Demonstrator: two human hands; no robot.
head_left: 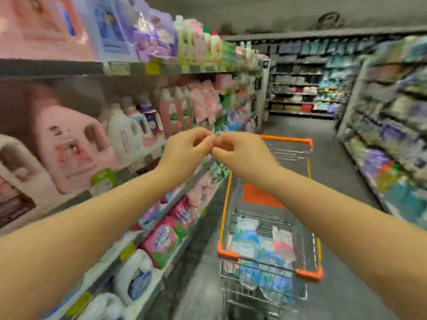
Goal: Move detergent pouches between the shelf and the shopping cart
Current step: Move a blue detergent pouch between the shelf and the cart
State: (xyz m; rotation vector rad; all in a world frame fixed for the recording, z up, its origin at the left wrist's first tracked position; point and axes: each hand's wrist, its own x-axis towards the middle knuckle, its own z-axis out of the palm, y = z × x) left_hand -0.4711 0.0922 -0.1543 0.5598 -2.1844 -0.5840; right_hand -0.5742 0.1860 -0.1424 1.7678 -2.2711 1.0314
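Both arms reach forward at chest height. My left hand (pixel 188 150) and my right hand (pixel 240 151) meet fingertip to fingertip above the cart's left rim, fingers curled, with nothing visible in either. Below them stands a wire shopping cart (pixel 269 258) with orange edging. Several blue, white and pink detergent pouches (pixel 256 245) lie in its basket. On the left, a lower shelf (pixel 143 234) holds pink and green pouches (pixel 165 240), roughly level with the cart. The picture is blurred.
Large pink and white detergent jugs (pixel 69 144) fill the left shelves at hand height. A second shelving unit (pixel 392 139) lines the right side. The grey aisle floor (pixel 323 155) runs ahead to a far rack (pixel 302 88).
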